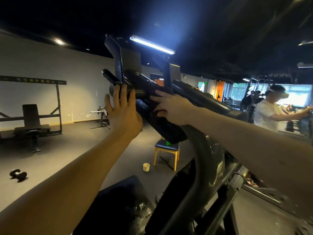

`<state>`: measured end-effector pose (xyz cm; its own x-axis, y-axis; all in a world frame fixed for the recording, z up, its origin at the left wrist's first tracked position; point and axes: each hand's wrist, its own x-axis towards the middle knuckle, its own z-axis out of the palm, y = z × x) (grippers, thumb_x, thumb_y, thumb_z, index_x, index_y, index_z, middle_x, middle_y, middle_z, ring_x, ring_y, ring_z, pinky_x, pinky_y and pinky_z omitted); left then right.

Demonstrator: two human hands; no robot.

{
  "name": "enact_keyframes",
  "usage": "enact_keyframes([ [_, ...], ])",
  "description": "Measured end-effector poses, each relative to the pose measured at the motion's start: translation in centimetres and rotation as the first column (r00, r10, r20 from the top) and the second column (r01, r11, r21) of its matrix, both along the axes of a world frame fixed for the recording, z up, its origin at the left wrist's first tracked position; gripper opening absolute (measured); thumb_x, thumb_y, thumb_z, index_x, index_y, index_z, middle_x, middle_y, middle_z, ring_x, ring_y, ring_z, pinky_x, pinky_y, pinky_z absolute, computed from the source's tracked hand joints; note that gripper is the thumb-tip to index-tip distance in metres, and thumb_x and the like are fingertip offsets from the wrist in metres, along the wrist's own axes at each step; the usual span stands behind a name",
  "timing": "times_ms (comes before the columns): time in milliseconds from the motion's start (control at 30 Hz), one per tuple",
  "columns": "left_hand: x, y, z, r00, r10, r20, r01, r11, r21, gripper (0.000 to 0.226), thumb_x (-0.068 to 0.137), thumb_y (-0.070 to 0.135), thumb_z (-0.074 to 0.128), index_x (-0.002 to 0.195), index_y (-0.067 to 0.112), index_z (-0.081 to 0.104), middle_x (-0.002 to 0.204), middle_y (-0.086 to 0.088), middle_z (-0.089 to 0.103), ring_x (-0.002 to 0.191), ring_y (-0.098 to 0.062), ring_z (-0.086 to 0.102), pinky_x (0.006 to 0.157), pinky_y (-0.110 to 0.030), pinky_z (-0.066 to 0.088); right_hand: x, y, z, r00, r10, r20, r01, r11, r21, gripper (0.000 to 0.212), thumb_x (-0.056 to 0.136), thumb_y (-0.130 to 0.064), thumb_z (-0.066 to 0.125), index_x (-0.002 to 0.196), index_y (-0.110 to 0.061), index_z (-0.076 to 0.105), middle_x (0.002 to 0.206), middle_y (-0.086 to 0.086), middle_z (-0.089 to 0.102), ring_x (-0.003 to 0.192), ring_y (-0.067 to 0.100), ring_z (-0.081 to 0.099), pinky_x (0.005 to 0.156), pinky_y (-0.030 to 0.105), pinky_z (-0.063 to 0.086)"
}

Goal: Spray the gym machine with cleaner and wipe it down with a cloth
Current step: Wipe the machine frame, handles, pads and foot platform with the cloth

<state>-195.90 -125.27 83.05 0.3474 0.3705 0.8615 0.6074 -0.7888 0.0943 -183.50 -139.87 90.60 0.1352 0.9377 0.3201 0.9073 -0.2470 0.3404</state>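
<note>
The gym machine has a black padded roller [162,122] slanting across the middle of the view on a dark curved frame [208,155]. My left hand [123,109] lies flat, fingers straight, against the roller's upper left end. My right hand [171,107] rests on the roller just to the right, fingers spread over the top and thumb tucked under. A dark cloth [156,108] seems pinched between thumb and fingers against the pad; it is hard to tell from the black padding. A small green object [168,142], perhaps the cleaner bottle, sits on a chair behind the roller.
A wooden chair [166,152] and a pale cup [146,167] stand on the floor beyond the machine. A dumbbell [18,174] lies at left, near a bench rack [32,122]. Another person [267,114] stands at right. The machine's black seat pad [122,206] is below me.
</note>
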Motion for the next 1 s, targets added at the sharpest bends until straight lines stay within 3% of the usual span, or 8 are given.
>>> enact_keyframes([
  [133, 1.0, -2.2, -2.0, 0.984, -0.172, 0.038, 0.173, 0.985, -0.006, 0.072, 0.084, 0.031, 0.073, 0.149, 0.017, 0.044, 0.164, -0.013, 0.029, 0.154, -0.036, 0.017, 0.125, -0.059, 0.006, -0.8, -5.4, -2.2, 0.994, 0.009, -0.106, 0.004, 0.993, 0.122, 0.034, 0.107, -0.026, 0.049, 0.137, -0.033, 0.064, 0.17, -0.011, 0.02, 0.159, 0.012, 0.001, 0.129, 0.053, 0.009],
  [267, 2.4, -6.6, -3.5, 0.915, -0.403, 0.016, 0.399, 0.898, -0.184, 0.07, 0.091, 0.021, 0.064, 0.155, 0.017, 0.037, 0.164, -0.005, 0.027, 0.153, -0.03, 0.015, 0.126, -0.055, 0.007, -1.1, -9.0, -6.6, 0.991, -0.014, -0.132, 0.053, 0.953, 0.297, 0.034, 0.104, -0.027, 0.056, 0.136, -0.035, 0.065, 0.171, -0.009, 0.019, 0.16, 0.015, 0.002, 0.126, 0.057, 0.016],
  [533, 3.0, -11.2, -7.4, 0.776, -0.626, 0.079, 0.616, 0.725, -0.308, 0.081, 0.097, 0.008, 0.052, 0.165, 0.022, 0.011, 0.173, 0.0, 0.0, 0.158, -0.027, -0.001, 0.125, -0.046, -0.001, -3.4, -13.0, -18.8, 0.99, 0.012, -0.137, 0.089, 0.704, 0.704, 0.03, 0.101, -0.016, 0.059, 0.128, -0.011, 0.071, 0.166, 0.015, 0.032, 0.158, 0.034, 0.016, 0.127, 0.054, 0.021],
  [633, 2.9, -12.6, -9.3, 0.715, -0.693, 0.093, 0.684, 0.664, -0.303, 0.083, 0.096, 0.007, 0.053, 0.165, 0.024, 0.01, 0.174, 0.003, -0.003, 0.159, -0.024, -0.002, 0.126, -0.046, 0.001, -4.9, -14.1, -22.8, 0.979, -0.001, -0.205, 0.156, 0.654, 0.74, 0.03, 0.1, -0.006, 0.063, 0.129, -0.007, 0.07, 0.165, 0.018, 0.032, 0.158, 0.036, 0.014, 0.129, 0.035, 0.011],
  [767, 2.2, -14.9, -12.6, 0.658, -0.752, 0.041, 0.722, 0.614, -0.319, 0.079, 0.096, 0.012, 0.052, 0.165, 0.02, 0.014, 0.173, -0.001, 0.012, 0.159, -0.024, 0.005, 0.129, -0.05, 0.006, -6.6, -16.4, -27.9, 0.938, -0.067, -0.34, 0.283, 0.714, 0.64, 0.031, 0.1, -0.006, 0.062, 0.13, -0.009, 0.07, 0.167, 0.01, 0.027, 0.159, 0.027, 0.011, 0.129, 0.033, 0.012],
  [867, 0.7, -16.9, -14.7, 0.594, -0.804, 0.04, 0.74, 0.526, -0.42, 0.082, 0.097, 0.014, 0.056, 0.165, 0.02, 0.012, 0.172, -0.002, 0.013, 0.159, -0.023, 0.006, 0.129, -0.054, 0.007, -9.6, -19.5, -29.7, 0.769, -0.037, -0.638, 0.489, 0.676, 0.551, 0.027, 0.103, -0.009, 0.056, 0.126, -0.012, 0.07, 0.153, 0.006, 0.052, 0.145, 0.01, 0.045, 0.121, 0.028, 0.035],
  [933, -0.6, -18.8, -16.0, 0.577, -0.816, 0.048, 0.738, 0.495, -0.459, 0.084, 0.097, 0.016, 0.056, 0.165, 0.022, 0.009, 0.173, 0.0, 0.006, 0.159, -0.022, 0.0, 0.128, -0.052, 0.0, -11.8, -22.3, -30.2, 0.524, 0.058, -0.85, 0.688, 0.56, 0.462, 0.026, 0.105, -0.007, 0.052, 0.126, -0.009, 0.068, 0.117, 0.002, 0.07, 0.104, -0.013, 0.063, 0.091, 0.009, 0.049],
  [1000, -2.0, -21.2, -17.4, 0.568, -0.822, 0.042, 0.746, 0.493, -0.447, 0.081, 0.094, 0.019, 0.057, 0.163, 0.024, 0.015, 0.172, 0.001, 0.003, 0.158, -0.023, -0.001, 0.126, -0.047, -0.005, -12.7, -24.8, -31.3, 0.319, 0.139, -0.938, 0.816, 0.463, 0.346, 0.022, 0.107, -0.011, 0.05, 0.122, -0.007, 0.067, 0.099, 0.002, 0.07, 0.082, -0.009, 0.067, 0.068, 0.007, 0.049],
])
